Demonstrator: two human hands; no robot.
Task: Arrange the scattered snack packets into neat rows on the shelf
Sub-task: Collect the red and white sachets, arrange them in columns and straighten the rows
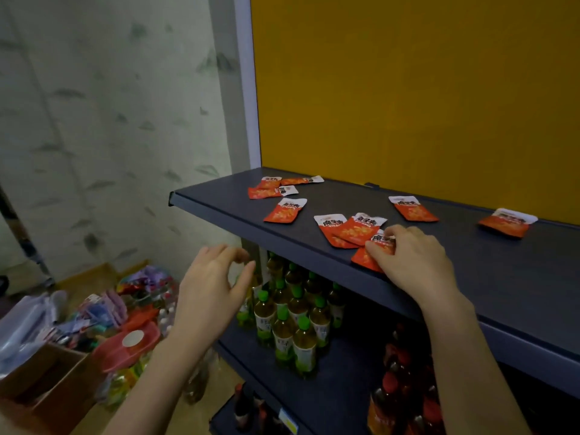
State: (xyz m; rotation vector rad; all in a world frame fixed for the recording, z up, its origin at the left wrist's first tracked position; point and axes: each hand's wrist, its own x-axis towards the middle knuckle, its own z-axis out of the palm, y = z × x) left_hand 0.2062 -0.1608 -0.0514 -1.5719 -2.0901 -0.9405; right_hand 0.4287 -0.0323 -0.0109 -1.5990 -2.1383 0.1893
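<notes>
Several red and white snack packets lie scattered on the dark shelf. Three packets cluster at the back left, one packet lies in front of them, two overlapping packets sit mid-shelf, one packet lies further back, and one packet is far right. My right hand rests at the shelf's front edge, its fingers pinching a packet there. My left hand hovers in front of the shelf edge, fingers loosely curled, holding nothing.
A yellow back panel rises behind the shelf. The lower shelf holds green-capped bottles and red-capped bottles. On the floor at left are a cardboard box, a red lidded container and assorted packets.
</notes>
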